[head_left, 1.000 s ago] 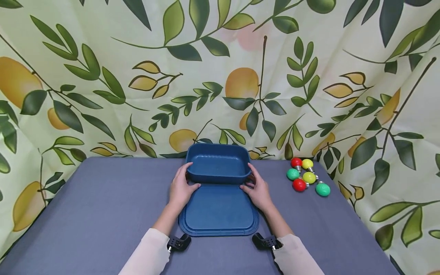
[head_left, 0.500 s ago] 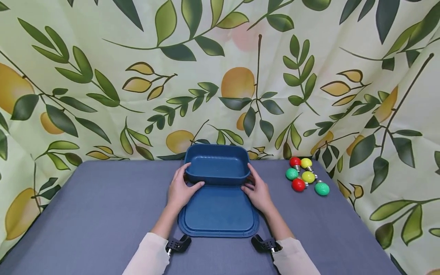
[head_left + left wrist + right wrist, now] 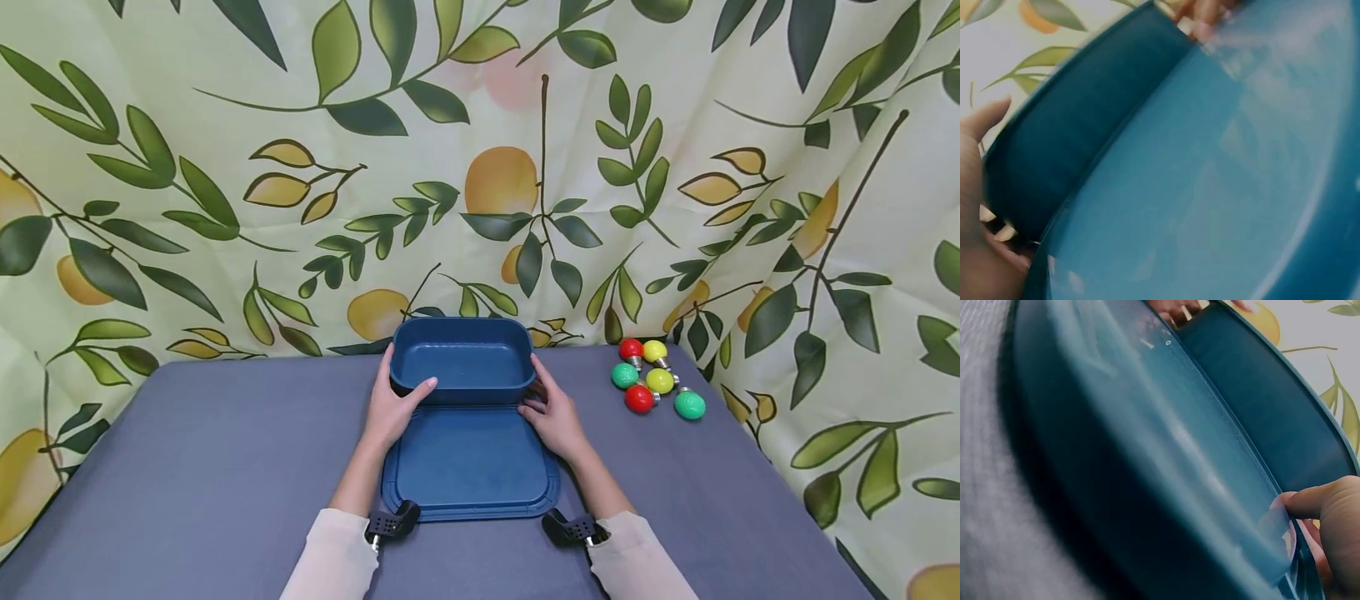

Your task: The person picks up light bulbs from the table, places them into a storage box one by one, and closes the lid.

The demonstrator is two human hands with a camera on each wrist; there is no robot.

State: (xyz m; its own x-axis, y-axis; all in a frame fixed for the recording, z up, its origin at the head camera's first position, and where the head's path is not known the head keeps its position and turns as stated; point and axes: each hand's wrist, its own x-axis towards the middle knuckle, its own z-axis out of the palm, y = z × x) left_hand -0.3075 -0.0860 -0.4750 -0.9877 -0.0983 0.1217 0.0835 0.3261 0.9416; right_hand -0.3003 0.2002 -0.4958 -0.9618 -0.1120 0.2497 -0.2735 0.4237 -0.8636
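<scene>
A blue rectangular box point(image 3: 461, 357) with rounded corners, its inside bare, stands at the back of the table. Its flat blue lid point(image 3: 472, 467) lies in front of it, against the box's lower front edge; whether they are joined I cannot tell. My left hand point(image 3: 388, 414) holds the box's left end, fingers along the side and thumb across the front near the rim. At the opposite end, my right hand point(image 3: 553, 421) grips the box's right side, with the thumb point(image 3: 1310, 501) low, where box and lid meet. Some fingertips are hidden behind the box.
On the right of the table lie several coloured bulbs, among them a red bulb point(image 3: 640, 398), a yellow bulb point(image 3: 660, 381) and a green bulb point(image 3: 690, 405). A leaf-patterned cloth point(image 3: 420, 208) hangs behind the grey-blue table point(image 3: 247, 467).
My left thumb has risen from the lid's back edge to the box's front wall. The head view has shifted slightly; the right hand keeps nearly the same hold.
</scene>
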